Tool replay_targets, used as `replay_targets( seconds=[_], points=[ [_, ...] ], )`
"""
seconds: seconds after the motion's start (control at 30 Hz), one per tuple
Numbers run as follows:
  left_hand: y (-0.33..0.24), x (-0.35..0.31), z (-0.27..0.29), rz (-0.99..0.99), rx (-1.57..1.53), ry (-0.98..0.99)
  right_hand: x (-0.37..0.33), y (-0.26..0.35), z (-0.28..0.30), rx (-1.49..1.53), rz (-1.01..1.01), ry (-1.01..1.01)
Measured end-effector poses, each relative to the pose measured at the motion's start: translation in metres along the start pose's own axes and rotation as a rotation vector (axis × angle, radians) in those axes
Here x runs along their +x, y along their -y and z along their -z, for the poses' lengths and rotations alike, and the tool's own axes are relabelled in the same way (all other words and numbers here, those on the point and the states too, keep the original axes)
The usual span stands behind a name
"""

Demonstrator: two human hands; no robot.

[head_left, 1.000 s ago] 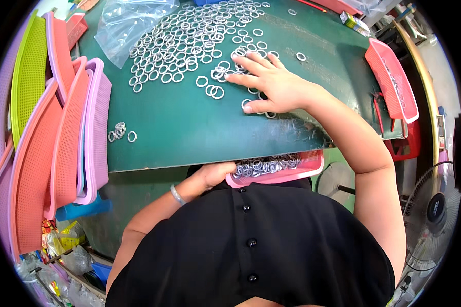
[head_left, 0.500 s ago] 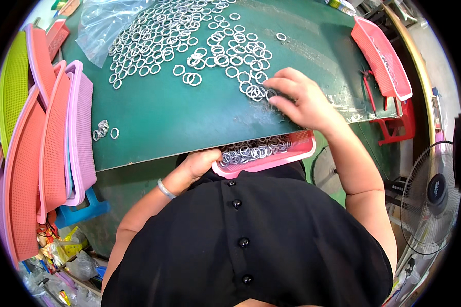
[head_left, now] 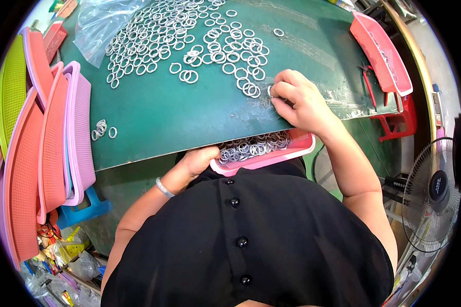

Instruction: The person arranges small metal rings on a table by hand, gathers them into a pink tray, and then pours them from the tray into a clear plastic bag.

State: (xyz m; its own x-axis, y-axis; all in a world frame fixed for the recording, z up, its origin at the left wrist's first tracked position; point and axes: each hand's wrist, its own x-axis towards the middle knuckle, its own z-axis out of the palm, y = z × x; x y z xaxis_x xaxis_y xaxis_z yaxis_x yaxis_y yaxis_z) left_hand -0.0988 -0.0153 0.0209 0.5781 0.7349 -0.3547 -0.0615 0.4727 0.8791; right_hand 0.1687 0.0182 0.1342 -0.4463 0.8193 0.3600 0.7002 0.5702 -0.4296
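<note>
My right hand (head_left: 298, 100) is over the green table, its fingers pinched on a silver metal ring (head_left: 270, 91) that shows only in part at the fingertips. Left of it, many similar rings (head_left: 153, 43) lie spread across the far half of the table, some overlapping. Below the table's near edge, a pink basket (head_left: 303, 143) rests at my lap, partly under the tabletop. Loose rings (head_left: 258, 148) fill much of it. My left hand (head_left: 202, 159) grips the basket's left end, fingers partly hidden behind the rim.
Stacked plastic baskets (head_left: 79, 133) stand along the left edge. A clear plastic bag (head_left: 105, 30) lies at the back left. On the right are a pink basket (head_left: 381, 56) with a few rings, red-handled pliers (head_left: 369, 89) and a fan (head_left: 430, 192). A small ring pile (head_left: 101, 128) sits near left.
My right hand has closed on a ring at the near end of the spread and drawn it slightly away from its neighbours. My left hand stays on the basket.
</note>
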Motion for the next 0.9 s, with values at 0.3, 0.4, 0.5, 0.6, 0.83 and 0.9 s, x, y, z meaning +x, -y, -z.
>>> replay_targets(
  seconds=[0.3,0.4,0.5,0.6,0.83,0.9],
  points=[
    [-0.008,-0.002,0.003,0.065,0.057,0.049,-0.004,0.021,0.009,0.130,0.069,0.177],
    [-0.005,-0.001,0.001,0.037,-0.022,0.045,0.000,0.022,0.000,0.074,0.039,0.023],
    [-0.009,-0.003,0.000,0.038,-0.023,0.031,0.004,0.019,-0.009,-0.036,0.046,0.023],
    [-0.009,-0.002,-0.001,0.034,0.006,0.026,0.004,0.020,-0.010,-0.084,0.051,0.041],
    [-0.010,-0.003,-0.006,-0.011,0.007,-0.009,0.000,0.022,-0.002,0.041,0.114,0.133],
    [-0.012,-0.004,-0.006,-0.008,0.016,-0.006,0.004,0.019,-0.005,0.084,0.073,0.089]
  ],
)
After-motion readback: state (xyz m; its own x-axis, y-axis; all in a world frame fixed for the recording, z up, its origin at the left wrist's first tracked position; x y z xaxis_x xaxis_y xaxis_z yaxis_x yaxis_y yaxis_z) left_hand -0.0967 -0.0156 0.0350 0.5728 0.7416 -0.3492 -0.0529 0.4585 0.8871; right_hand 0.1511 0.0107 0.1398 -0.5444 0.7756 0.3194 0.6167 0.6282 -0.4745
